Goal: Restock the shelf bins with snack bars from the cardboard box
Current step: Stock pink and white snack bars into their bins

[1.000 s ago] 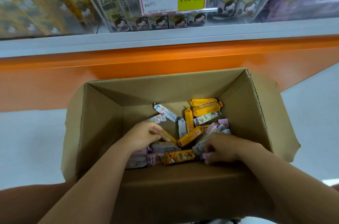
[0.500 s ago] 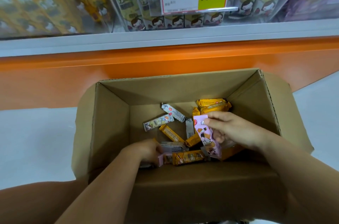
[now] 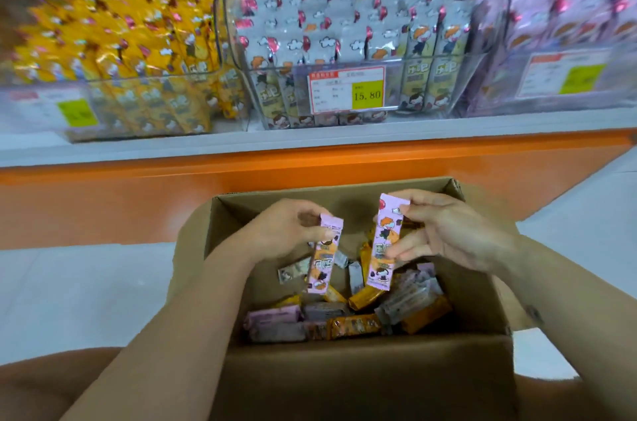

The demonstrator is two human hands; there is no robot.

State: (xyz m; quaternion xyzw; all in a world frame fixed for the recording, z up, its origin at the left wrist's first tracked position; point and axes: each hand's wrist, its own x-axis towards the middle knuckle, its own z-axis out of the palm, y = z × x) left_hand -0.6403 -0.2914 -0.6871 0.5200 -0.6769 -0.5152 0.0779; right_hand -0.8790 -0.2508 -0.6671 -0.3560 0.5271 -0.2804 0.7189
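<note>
Above the open corrugated cardboard box (image 3: 362, 379), two slim glossy pink cartoon-printed packets, upright: left bar (image 3: 322, 265) pinched near its top by thumb and curled fingers of the left hand (image 3: 286, 234), right bar (image 3: 384, 231) gripped by the right hand (image 3: 448, 234). Below, crinkly orange, pink and grey wrappers (image 3: 351, 327); behind, clear plastic bins (image 3: 496, 27), tag (image 3: 346, 89) reading 15.80.
</note>
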